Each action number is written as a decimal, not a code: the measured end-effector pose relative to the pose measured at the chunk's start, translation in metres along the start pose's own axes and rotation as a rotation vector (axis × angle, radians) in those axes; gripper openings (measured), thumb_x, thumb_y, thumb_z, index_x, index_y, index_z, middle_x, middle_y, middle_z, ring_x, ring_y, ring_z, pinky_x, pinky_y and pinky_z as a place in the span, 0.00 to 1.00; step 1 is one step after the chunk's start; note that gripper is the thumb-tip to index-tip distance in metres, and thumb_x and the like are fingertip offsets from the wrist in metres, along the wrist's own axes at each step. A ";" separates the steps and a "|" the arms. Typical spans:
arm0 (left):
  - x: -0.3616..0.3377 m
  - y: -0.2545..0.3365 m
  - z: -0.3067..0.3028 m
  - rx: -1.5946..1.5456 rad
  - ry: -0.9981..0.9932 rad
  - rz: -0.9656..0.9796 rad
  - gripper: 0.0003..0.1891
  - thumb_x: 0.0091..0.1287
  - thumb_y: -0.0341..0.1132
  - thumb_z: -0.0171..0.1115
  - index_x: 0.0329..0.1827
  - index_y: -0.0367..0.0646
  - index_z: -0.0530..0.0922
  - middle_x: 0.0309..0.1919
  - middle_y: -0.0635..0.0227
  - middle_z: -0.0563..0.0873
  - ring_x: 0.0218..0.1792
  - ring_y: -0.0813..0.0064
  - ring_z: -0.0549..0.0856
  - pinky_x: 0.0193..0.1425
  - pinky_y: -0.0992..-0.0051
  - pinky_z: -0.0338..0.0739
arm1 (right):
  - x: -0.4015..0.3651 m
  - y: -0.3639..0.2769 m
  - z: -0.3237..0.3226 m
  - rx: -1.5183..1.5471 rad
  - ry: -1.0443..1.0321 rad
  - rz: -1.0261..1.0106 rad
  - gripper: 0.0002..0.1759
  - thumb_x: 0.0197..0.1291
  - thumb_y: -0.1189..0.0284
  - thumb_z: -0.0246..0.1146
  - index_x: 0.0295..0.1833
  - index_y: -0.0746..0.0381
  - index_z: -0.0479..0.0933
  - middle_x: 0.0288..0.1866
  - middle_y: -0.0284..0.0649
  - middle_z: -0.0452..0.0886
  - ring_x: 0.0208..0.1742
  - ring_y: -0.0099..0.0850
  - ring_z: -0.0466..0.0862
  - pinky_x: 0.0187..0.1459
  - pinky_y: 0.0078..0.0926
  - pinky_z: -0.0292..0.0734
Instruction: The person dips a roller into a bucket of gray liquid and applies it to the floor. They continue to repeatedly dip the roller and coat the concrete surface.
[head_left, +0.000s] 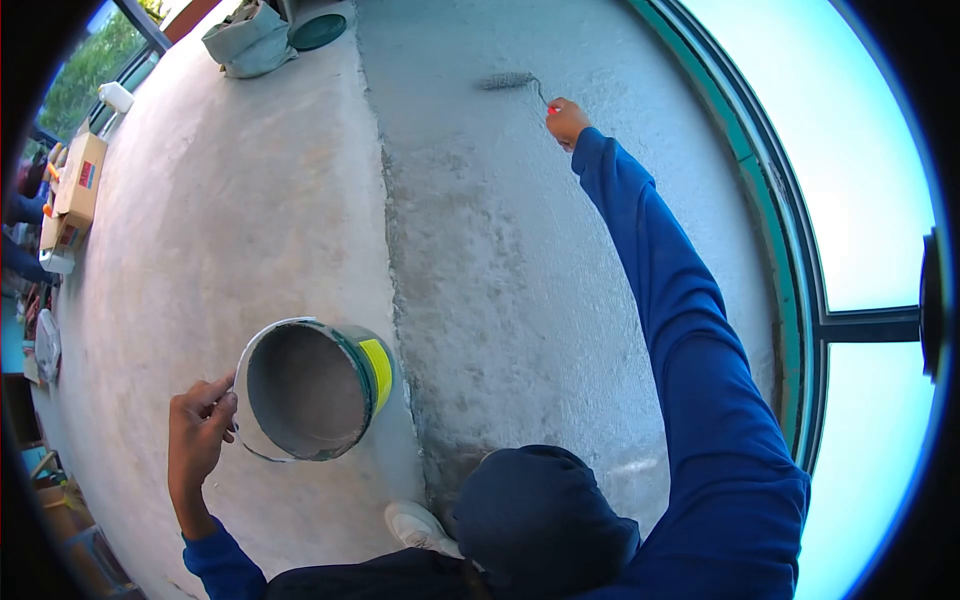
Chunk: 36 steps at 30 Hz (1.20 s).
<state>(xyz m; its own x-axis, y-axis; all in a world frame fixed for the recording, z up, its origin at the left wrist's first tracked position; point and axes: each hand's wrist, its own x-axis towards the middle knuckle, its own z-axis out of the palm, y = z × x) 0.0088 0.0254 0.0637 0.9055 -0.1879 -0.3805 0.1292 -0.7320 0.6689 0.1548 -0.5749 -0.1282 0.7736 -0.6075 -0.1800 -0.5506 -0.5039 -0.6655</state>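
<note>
My right hand (568, 122) is stretched far forward, closed around the red handle of a paint roller (508, 81). The roller's grey, loaded sleeve lies on the wet grey floor coating (450, 60). At lower left, my left hand (203, 425) is closed on the wire handle of a bucket (375, 372), near its rim. The bucket is dark green with a yellow label, and its mouth tips toward me. Grey-brown liquid (308, 390) shows inside it. A straight seam separates the darker coated strip from the paler floor (250, 230).
A green window frame (745, 160) with bright panes borders the right. At the top left stand a pale sack (250, 42) and a dark green lid (318, 32). Cardboard boxes (78, 185) line the left edge. My shoe (420, 526) is beside the seam.
</note>
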 end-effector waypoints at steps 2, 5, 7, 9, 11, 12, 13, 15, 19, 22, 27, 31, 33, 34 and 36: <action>0.001 0.000 -0.001 0.019 -0.005 -0.001 0.16 0.64 0.28 0.57 0.53 0.33 0.80 0.24 0.69 0.75 0.20 0.81 0.76 0.22 0.81 0.74 | 0.008 0.022 0.005 -0.103 0.068 -0.089 0.23 0.52 0.72 0.55 0.56 0.56 0.76 0.44 0.50 0.83 0.36 0.46 0.85 0.36 0.37 0.81; -0.001 0.001 -0.001 0.029 -0.015 0.014 0.15 0.64 0.26 0.56 0.53 0.35 0.80 0.23 0.70 0.74 0.21 0.81 0.76 0.22 0.81 0.75 | -0.018 0.058 0.001 -0.144 0.072 -0.226 0.22 0.53 0.71 0.55 0.56 0.56 0.75 0.45 0.52 0.82 0.40 0.48 0.85 0.40 0.40 0.80; -0.002 0.001 -0.002 0.031 -0.009 0.034 0.15 0.65 0.26 0.55 0.53 0.36 0.80 0.23 0.70 0.74 0.21 0.82 0.76 0.23 0.81 0.74 | -0.080 0.054 -0.024 -0.064 -0.068 -0.024 0.20 0.56 0.69 0.54 0.56 0.55 0.74 0.47 0.55 0.81 0.48 0.53 0.82 0.49 0.43 0.77; -0.001 -0.003 -0.003 0.042 -0.016 0.052 0.15 0.65 0.27 0.56 0.53 0.35 0.80 0.23 0.70 0.75 0.20 0.82 0.76 0.23 0.81 0.74 | -0.111 0.091 -0.026 -0.133 0.016 -0.175 0.20 0.58 0.69 0.54 0.57 0.54 0.74 0.47 0.55 0.81 0.45 0.55 0.81 0.48 0.46 0.77; -0.002 -0.001 0.000 0.061 -0.001 0.053 0.15 0.65 0.28 0.56 0.54 0.34 0.80 0.23 0.70 0.77 0.20 0.83 0.75 0.22 0.82 0.73 | -0.173 0.142 -0.034 -0.160 0.052 -0.281 0.20 0.60 0.68 0.53 0.58 0.53 0.73 0.46 0.55 0.81 0.43 0.56 0.81 0.46 0.48 0.77; -0.005 0.002 0.002 0.073 -0.011 0.061 0.16 0.65 0.28 0.55 0.54 0.35 0.80 0.23 0.70 0.77 0.20 0.83 0.75 0.23 0.82 0.73 | -0.200 0.156 -0.037 -0.138 0.072 -0.349 0.20 0.61 0.68 0.53 0.59 0.52 0.72 0.46 0.55 0.81 0.42 0.57 0.81 0.45 0.49 0.77; -0.006 0.007 0.002 0.081 -0.010 0.078 0.16 0.65 0.28 0.55 0.54 0.35 0.80 0.23 0.70 0.77 0.20 0.83 0.75 0.23 0.82 0.73 | -0.223 0.164 -0.041 -0.115 0.105 -0.429 0.20 0.61 0.68 0.53 0.59 0.52 0.72 0.45 0.55 0.81 0.41 0.57 0.81 0.44 0.50 0.77; -0.007 0.011 0.003 0.092 -0.006 0.066 0.16 0.65 0.28 0.55 0.55 0.35 0.79 0.23 0.71 0.76 0.20 0.84 0.74 0.23 0.82 0.73 | -0.292 0.177 -0.050 -0.120 0.070 -0.277 0.20 0.62 0.68 0.54 0.60 0.53 0.72 0.43 0.55 0.81 0.39 0.57 0.81 0.42 0.50 0.77; -0.011 0.015 0.003 0.101 -0.023 0.085 0.17 0.65 0.28 0.54 0.56 0.36 0.79 0.22 0.71 0.76 0.20 0.84 0.74 0.23 0.82 0.73 | -0.430 0.196 -0.061 -0.106 0.078 -0.132 0.21 0.64 0.69 0.53 0.63 0.55 0.70 0.45 0.54 0.81 0.37 0.57 0.81 0.39 0.48 0.77; -0.015 0.014 0.005 0.122 -0.003 0.104 0.18 0.65 0.29 0.54 0.57 0.36 0.78 0.20 0.73 0.75 0.19 0.85 0.74 0.23 0.82 0.73 | -0.511 0.204 -0.078 -0.094 0.024 -0.058 0.21 0.64 0.70 0.54 0.64 0.55 0.69 0.47 0.54 0.80 0.40 0.56 0.81 0.41 0.46 0.78; -0.015 0.015 0.006 0.109 -0.018 0.128 0.18 0.65 0.30 0.54 0.58 0.36 0.78 0.20 0.73 0.75 0.18 0.85 0.74 0.23 0.82 0.73 | -0.572 0.202 -0.112 -0.067 -0.036 -0.003 0.22 0.64 0.70 0.55 0.65 0.54 0.68 0.49 0.53 0.80 0.43 0.54 0.81 0.44 0.44 0.77; -0.016 0.017 0.006 0.112 -0.010 0.114 0.18 0.65 0.30 0.54 0.58 0.35 0.78 0.20 0.72 0.75 0.18 0.84 0.74 0.23 0.82 0.73 | -0.547 0.199 -0.092 -0.068 -0.036 0.007 0.22 0.65 0.70 0.54 0.65 0.52 0.68 0.49 0.53 0.80 0.43 0.55 0.81 0.44 0.44 0.77; -0.017 0.017 0.005 0.102 -0.013 0.117 0.18 0.65 0.30 0.54 0.57 0.35 0.78 0.20 0.72 0.75 0.18 0.84 0.74 0.23 0.82 0.73 | -0.502 0.197 -0.067 -0.047 0.015 -0.059 0.22 0.65 0.69 0.53 0.65 0.52 0.68 0.47 0.53 0.80 0.42 0.55 0.81 0.42 0.45 0.77; -0.017 0.018 0.005 0.099 -0.016 0.117 0.18 0.65 0.30 0.54 0.57 0.35 0.78 0.20 0.72 0.75 0.18 0.84 0.74 0.23 0.82 0.73 | -0.473 0.191 -0.056 -0.034 0.044 -0.101 0.22 0.64 0.69 0.53 0.65 0.51 0.68 0.45 0.54 0.81 0.41 0.56 0.80 0.41 0.46 0.77; -0.017 0.018 0.004 0.090 -0.024 0.099 0.17 0.64 0.28 0.55 0.56 0.35 0.79 0.21 0.70 0.75 0.19 0.83 0.74 0.23 0.81 0.73 | -0.413 0.168 -0.040 -0.037 0.055 -0.064 0.21 0.64 0.68 0.54 0.63 0.51 0.69 0.40 0.56 0.81 0.39 0.57 0.80 0.39 0.48 0.76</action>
<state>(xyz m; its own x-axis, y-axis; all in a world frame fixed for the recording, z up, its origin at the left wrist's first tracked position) -0.0056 0.0126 0.0794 0.9017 -0.2770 -0.3318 0.0021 -0.7649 0.6442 -0.2694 -0.4334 -0.1365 0.7900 -0.6054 -0.0970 -0.5123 -0.5649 -0.6469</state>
